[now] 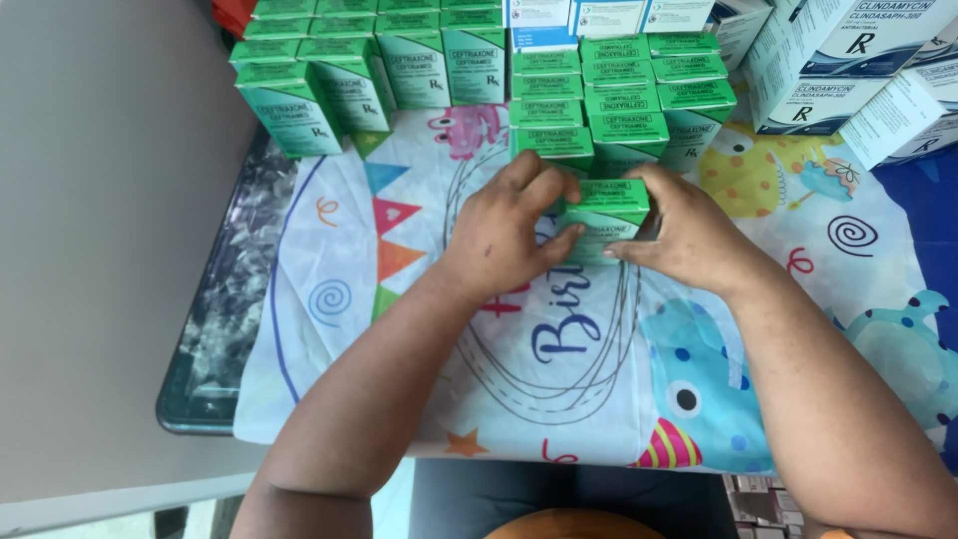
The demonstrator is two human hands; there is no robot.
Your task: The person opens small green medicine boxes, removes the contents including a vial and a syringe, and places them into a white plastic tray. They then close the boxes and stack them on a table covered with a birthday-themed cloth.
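Observation:
A small green medicine box (606,212) sits between both my hands above the patterned tablecloth (559,349). My left hand (504,232) grips its left side with thumb and fingers. From the other side, my right hand (681,228) clasps the box, fingertips under its lower edge. Just beyond the held box stand rows of matching green boxes (619,100).
More green boxes (339,75) are stacked at the back left. White and blue cartons (848,70) pile up at the back right. The table's dark glass edge (215,339) shows at the left, beside a grey wall. The cloth carries cartoon monsters and pennants.

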